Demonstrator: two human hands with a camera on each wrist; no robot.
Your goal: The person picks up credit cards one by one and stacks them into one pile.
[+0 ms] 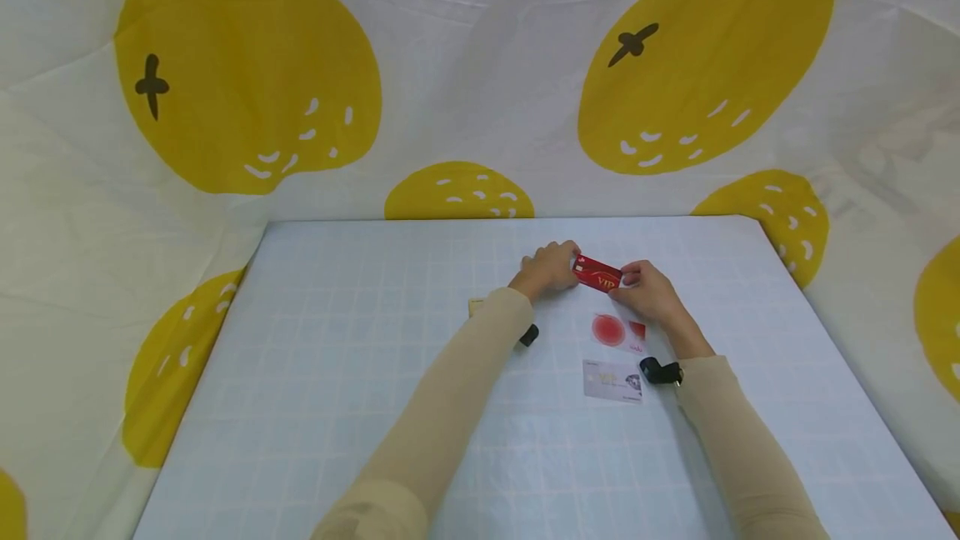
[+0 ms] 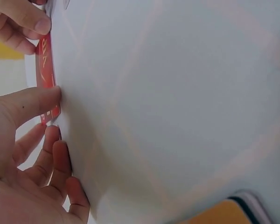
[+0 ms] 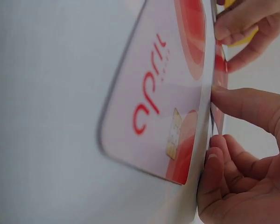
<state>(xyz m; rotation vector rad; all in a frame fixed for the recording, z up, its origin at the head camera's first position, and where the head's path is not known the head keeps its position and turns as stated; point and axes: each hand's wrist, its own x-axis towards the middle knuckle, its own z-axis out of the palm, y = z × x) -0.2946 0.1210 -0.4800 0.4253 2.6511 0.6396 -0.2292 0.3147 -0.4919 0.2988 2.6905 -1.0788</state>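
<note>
A red VIP card (image 1: 597, 273) is held between both hands toward the far part of the table. My left hand (image 1: 551, 267) pinches its left end, thumb on the face and fingertips at the edge, as the left wrist view shows. At its right end my right hand (image 1: 651, 294) pinches the card between thumb and fingers. Just nearer lies a white card with red circles (image 3: 163, 93), its chip and red lettering plain in the right wrist view. Below that is a silver VIP card (image 1: 612, 382), flat on the table.
A gold-coloured card (image 1: 475, 307) lies partly hidden behind the left sleeve (image 1: 450, 390). Both wrists carry small black cameras, one being the right camera (image 1: 660, 371). The pale checked table (image 1: 337, 340) meets a curtain printed with yellow fruit (image 1: 480, 65) at its far edge.
</note>
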